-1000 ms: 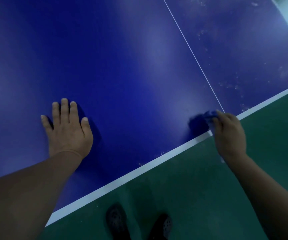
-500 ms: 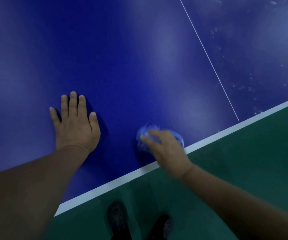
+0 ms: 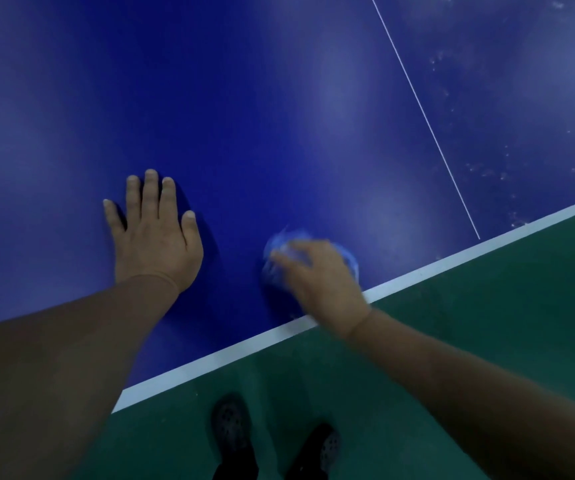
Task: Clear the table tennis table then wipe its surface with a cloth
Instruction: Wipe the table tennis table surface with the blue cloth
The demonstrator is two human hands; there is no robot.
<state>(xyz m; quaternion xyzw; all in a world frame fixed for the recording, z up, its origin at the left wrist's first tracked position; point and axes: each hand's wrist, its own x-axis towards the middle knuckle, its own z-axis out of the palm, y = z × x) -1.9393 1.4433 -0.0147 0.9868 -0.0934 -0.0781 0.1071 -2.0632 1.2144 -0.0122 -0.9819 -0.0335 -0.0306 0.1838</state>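
Observation:
The blue table tennis table (image 3: 279, 98) fills most of the view, and no loose objects show on it. My left hand (image 3: 156, 244) lies flat on the surface with its fingers straight. To its right, close to the near white edge line (image 3: 210, 358), my right hand (image 3: 324, 282) holds a bunched blue cloth (image 3: 277, 251) down on the table. Both that hand and the cloth are blurred by motion, and the hand covers much of the cloth.
A thin white centre line (image 3: 424, 119) runs away from me on the right. Pale dust specks (image 3: 487, 171) lie beyond that line. The green floor (image 3: 487, 323) borders the table edge, and my two dark shoes (image 3: 232, 431) stand on it below.
My right hand has slid the cloth left along the near edge, from the centre line toward my left hand. The left hand has stayed flat in place.

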